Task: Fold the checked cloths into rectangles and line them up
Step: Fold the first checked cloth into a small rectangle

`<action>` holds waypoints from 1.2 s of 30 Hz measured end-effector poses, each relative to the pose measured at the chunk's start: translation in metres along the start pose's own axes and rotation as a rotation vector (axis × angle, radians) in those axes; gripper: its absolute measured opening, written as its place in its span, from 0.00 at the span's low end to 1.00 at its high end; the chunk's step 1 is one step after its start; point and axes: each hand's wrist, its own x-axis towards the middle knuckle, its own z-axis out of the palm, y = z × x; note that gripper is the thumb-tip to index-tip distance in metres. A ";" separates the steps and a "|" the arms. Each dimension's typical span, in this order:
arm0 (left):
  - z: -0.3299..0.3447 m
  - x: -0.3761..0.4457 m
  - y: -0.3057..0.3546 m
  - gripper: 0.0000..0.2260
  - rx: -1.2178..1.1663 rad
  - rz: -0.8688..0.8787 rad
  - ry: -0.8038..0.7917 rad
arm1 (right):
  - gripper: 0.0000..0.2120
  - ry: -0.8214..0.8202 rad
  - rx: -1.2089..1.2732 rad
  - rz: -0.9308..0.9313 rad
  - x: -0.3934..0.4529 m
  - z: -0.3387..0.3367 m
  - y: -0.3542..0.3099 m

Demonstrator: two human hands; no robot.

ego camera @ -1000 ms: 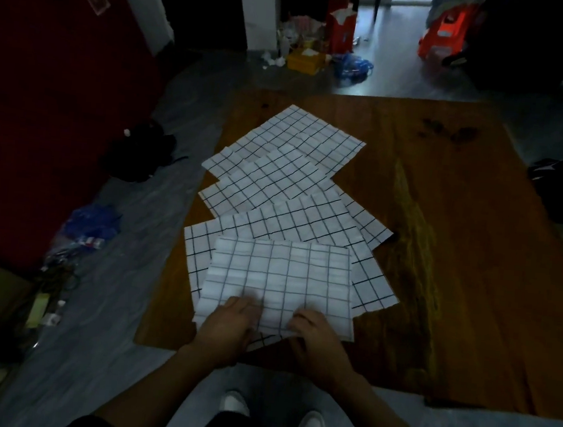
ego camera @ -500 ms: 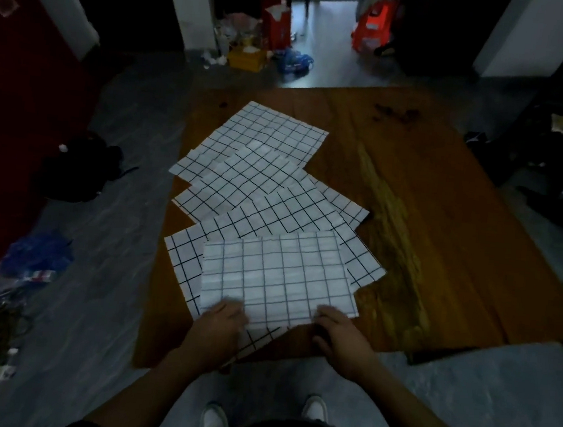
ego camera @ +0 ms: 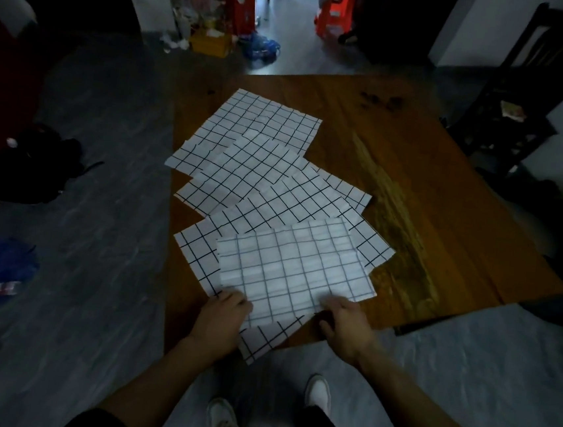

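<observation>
Several white cloths with black checks lie overlapping on the left half of a wooden table [ego camera: 446,201]. The nearest one, a folded cloth [ego camera: 295,266] with fainter lines, lies on top of a larger checked cloth [ego camera: 201,247] whose corner hangs over the near table edge. My left hand [ego camera: 225,314] grips the near left edge of the folded cloth. My right hand [ego camera: 345,322] grips its near right edge. Farther back lie a middle cloth [ego camera: 243,171] and a far cloth [ego camera: 268,119].
The right half of the table is bare wood with a pale worn streak [ego camera: 396,217]. A dark chair [ego camera: 510,108] stands at the far right. Clutter, a yellow box [ego camera: 210,41] and a black bag [ego camera: 34,162] lie on the grey floor. My shoes [ego camera: 318,389] show below.
The view has swung so the cloths look turned to the left. My hands have moved apart along the near edge of the folded cloth, the right one towards its right corner.
</observation>
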 end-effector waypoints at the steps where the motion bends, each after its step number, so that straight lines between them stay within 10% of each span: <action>1: -0.001 0.000 0.001 0.16 0.017 -0.007 -0.009 | 0.25 -0.018 -0.006 -0.006 -0.001 0.006 -0.009; 9: -0.007 -0.001 0.003 0.15 0.110 -0.020 -0.008 | 0.27 -0.023 -0.003 0.082 -0.006 0.015 -0.035; 17: -0.055 0.011 0.024 0.08 -0.111 0.083 0.323 | 0.30 0.117 0.030 -0.204 0.001 -0.012 -0.043; 24: -0.120 0.031 0.060 0.04 -0.288 0.272 0.476 | 0.03 0.327 0.100 -0.374 0.010 -0.069 -0.060; 36: -0.146 0.051 -0.013 0.04 -0.361 0.074 0.326 | 0.13 0.411 0.266 -0.292 0.003 -0.150 -0.038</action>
